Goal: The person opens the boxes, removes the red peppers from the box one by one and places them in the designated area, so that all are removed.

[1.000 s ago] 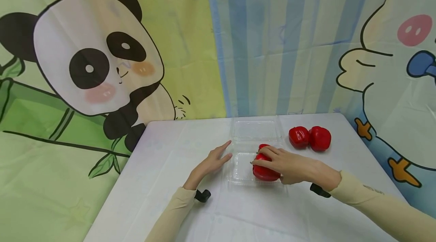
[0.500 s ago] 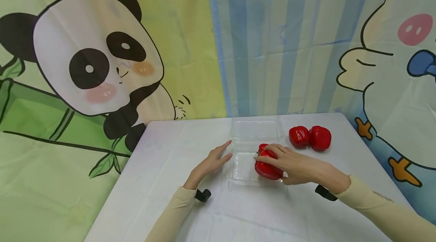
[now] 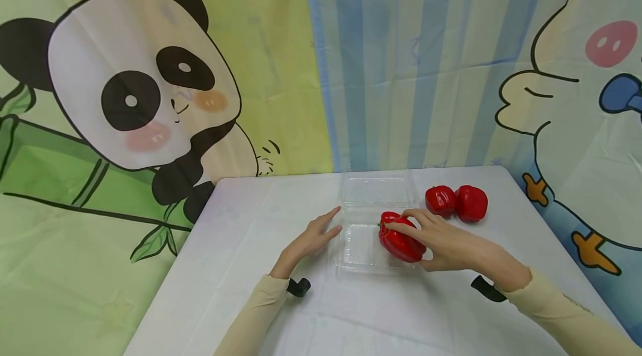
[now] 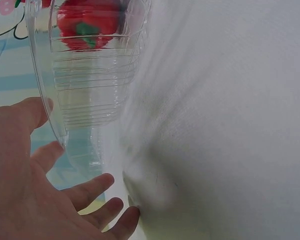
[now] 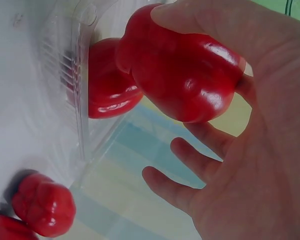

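My right hand (image 3: 446, 242) pinches a red bell pepper (image 3: 405, 244) between thumb and forefinger, over the right side of a clear plastic clamshell box (image 3: 353, 244). In the right wrist view, this pepper (image 5: 180, 70) hangs outside the box rim (image 5: 82, 100), the other fingers spread apart from it. Behind it a second red pepper (image 5: 107, 82) sits inside the box; in the head view only its top (image 3: 388, 216) shows. My left hand (image 3: 311, 242) lies at the box's left side, fingers extended, and in the left wrist view a fingertip (image 4: 55, 150) touches the rim.
Two more red bell peppers (image 3: 456, 203) stand side by side at the back right of the white table (image 3: 281, 205). The box lid (image 3: 378, 191) lies folded back toward the table's far edge. A printed curtain (image 3: 371, 66) hangs behind.
The right hand has shifted to the right with its pepper, which now leans more and uncovers more of the pepper behind. My left hand stays where it was.
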Demonstrator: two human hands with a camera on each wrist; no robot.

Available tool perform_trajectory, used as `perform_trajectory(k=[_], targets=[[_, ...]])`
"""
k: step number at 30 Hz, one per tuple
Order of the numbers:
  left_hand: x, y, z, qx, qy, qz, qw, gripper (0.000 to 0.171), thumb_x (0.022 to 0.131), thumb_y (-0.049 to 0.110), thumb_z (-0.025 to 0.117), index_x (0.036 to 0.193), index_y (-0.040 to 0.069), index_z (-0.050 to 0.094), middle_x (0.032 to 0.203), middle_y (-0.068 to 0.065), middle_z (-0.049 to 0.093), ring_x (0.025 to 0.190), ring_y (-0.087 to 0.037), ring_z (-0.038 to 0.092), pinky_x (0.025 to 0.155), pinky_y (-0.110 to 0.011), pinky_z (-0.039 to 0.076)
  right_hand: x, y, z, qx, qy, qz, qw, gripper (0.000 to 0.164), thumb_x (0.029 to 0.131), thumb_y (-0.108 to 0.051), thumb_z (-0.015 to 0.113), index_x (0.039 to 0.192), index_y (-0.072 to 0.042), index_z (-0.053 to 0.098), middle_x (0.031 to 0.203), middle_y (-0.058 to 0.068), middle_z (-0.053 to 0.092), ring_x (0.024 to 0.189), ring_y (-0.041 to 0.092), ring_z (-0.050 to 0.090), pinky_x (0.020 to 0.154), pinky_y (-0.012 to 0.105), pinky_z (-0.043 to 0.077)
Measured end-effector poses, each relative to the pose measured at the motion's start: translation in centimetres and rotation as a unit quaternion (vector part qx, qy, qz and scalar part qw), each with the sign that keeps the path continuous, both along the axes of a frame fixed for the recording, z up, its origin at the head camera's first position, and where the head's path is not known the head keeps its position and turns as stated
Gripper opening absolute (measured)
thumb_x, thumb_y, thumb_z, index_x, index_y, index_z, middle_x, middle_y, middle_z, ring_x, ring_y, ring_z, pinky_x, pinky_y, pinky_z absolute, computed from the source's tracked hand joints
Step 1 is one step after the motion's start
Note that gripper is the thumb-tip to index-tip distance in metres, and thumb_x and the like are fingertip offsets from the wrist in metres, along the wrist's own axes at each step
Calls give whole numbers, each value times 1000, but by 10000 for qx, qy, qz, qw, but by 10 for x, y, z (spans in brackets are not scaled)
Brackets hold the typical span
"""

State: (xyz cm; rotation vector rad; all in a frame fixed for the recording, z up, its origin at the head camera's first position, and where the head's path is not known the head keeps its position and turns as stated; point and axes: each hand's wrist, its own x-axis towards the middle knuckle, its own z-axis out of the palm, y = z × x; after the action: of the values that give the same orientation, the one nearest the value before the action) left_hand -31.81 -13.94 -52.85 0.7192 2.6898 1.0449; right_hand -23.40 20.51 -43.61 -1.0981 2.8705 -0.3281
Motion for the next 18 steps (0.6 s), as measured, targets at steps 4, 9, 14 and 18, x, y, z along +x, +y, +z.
perform_trajectory(k=[4,9,14,18], targets=[[0,0,0,-7,30,-19,10000,61,106,39,47,160,17,27,160,-17,37,148,-39,35,120,-57,30,1,7,0,-103,90,-127,9998,110,59,-31,97,152,-33,39,143,8,46,133,30,41,92,55,57],[-2,0,-2,-43,58,-34,10000,61,107,37,48,160,16,27,161,-17,36,148,-39,35,120,-56,30,4,14,1,-126,151,-338,9992,111,57,-31,98,151,-31,40,143,10,45,134,33,40,89,57,58],[-3,-1,-2,-79,31,6,10000,62,106,38,48,160,15,27,161,-16,36,148,-40,34,120,-57,30,6,19,3,-168,88,-579,9981,110,58,-31,98,152,-30,40,145,15,44,133,38,41,83,53,60],[-3,-1,-2,-47,45,-31,10000,62,106,37,49,160,14,28,161,-16,36,148,-40,34,120,-58,30,8,25,3,-239,130,-758,9968,111,58,-29,98,152,-30,40,144,16,45,131,39,43,82,52,61]])
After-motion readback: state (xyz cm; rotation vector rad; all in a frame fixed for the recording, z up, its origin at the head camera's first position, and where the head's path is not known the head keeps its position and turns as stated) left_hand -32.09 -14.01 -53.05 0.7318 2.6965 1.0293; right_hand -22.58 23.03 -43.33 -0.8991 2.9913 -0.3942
